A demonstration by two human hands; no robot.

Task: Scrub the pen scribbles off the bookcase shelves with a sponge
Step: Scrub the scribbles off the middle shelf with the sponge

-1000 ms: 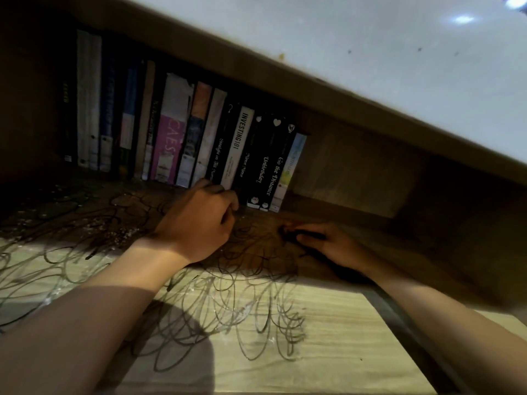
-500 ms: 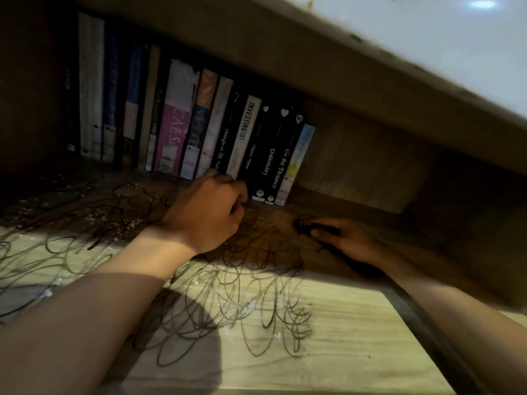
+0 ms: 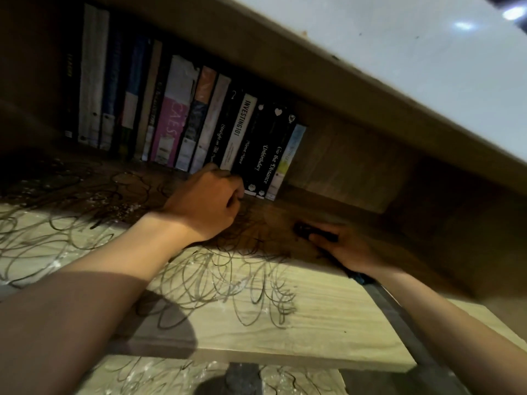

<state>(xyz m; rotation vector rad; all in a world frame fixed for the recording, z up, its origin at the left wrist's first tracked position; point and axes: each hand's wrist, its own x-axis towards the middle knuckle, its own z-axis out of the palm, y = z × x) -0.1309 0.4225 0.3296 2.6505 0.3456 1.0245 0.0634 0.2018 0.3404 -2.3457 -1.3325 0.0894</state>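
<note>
Deep on shelf (image 3: 328, 317) near books (image 3: 182, 115) | left hand (image 3: 205, 206) fisted, contents hidden, bracing | right hand (image 3: 345, 246) grips dark sponge (image 3: 303, 230), scrubbing scribbles (image 3: 228, 280)

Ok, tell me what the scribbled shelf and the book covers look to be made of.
Shelf: pale wood or wood-look laminate, judging by the straight printed-looking grain; matt, no glare. Books: paperback card spines; whether glossy or matt is unclear in the dim light.
</note>
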